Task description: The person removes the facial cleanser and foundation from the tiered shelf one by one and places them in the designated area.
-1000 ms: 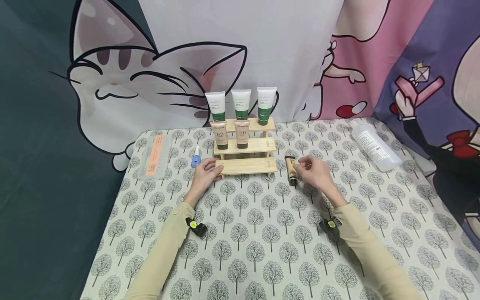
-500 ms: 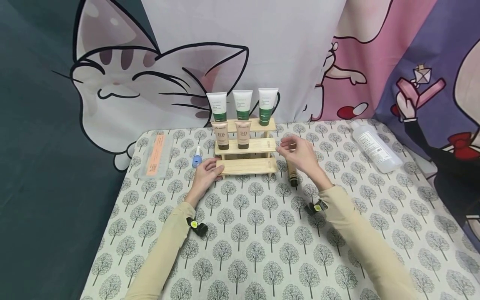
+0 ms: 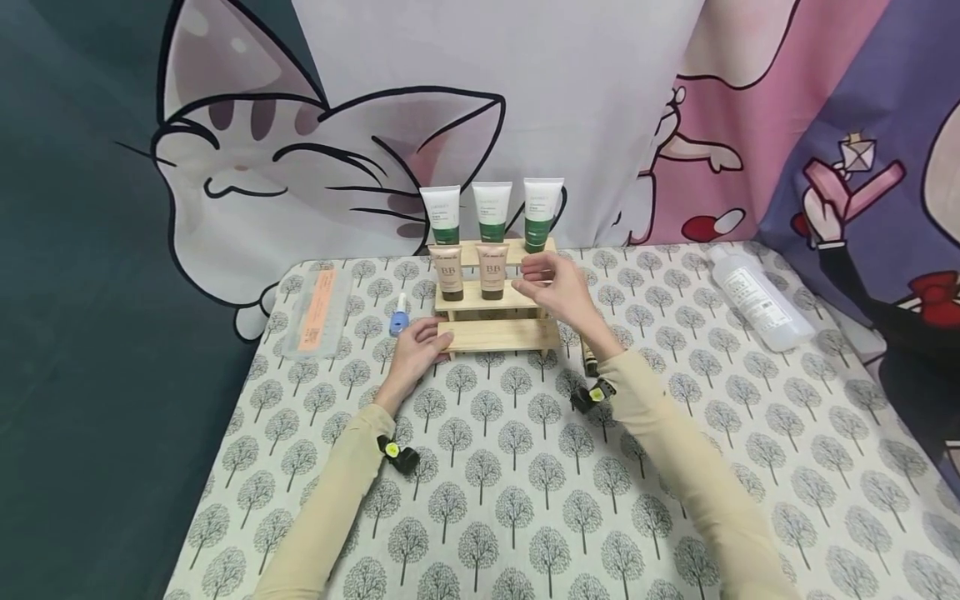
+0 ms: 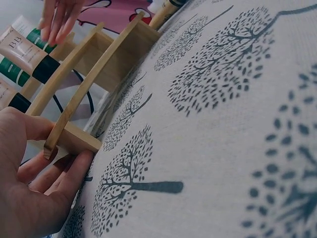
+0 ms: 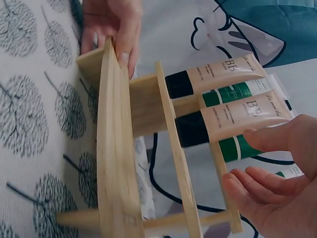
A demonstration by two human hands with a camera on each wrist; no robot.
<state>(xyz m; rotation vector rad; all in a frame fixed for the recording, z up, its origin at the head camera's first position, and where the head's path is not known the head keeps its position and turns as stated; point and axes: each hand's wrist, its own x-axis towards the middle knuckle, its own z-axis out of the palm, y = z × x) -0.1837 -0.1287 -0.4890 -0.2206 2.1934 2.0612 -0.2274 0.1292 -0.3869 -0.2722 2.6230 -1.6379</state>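
The blue bottle [image 3: 399,323] is just left of the left fingers. The left hand [image 3: 414,357] grasps the wooden rack [image 3: 498,336] at the lowest step's left end. The left BB tube [image 3: 450,273] and right BB tube [image 3: 492,273] stand on the middle step, the latter just left of the right fingertips. The right hand [image 3: 561,293] is released, thumb and fingers apart; tube contact cannot be determined.

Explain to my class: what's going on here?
A person's left hand grips a three-tier wooden stand by its left end. The right hand is beside the right one of two pink BB tubes on the middle tier; contact is unclear. Three white-and-green tubes stand on the top tier. A gold-and-black tube lies partly behind the right forearm.
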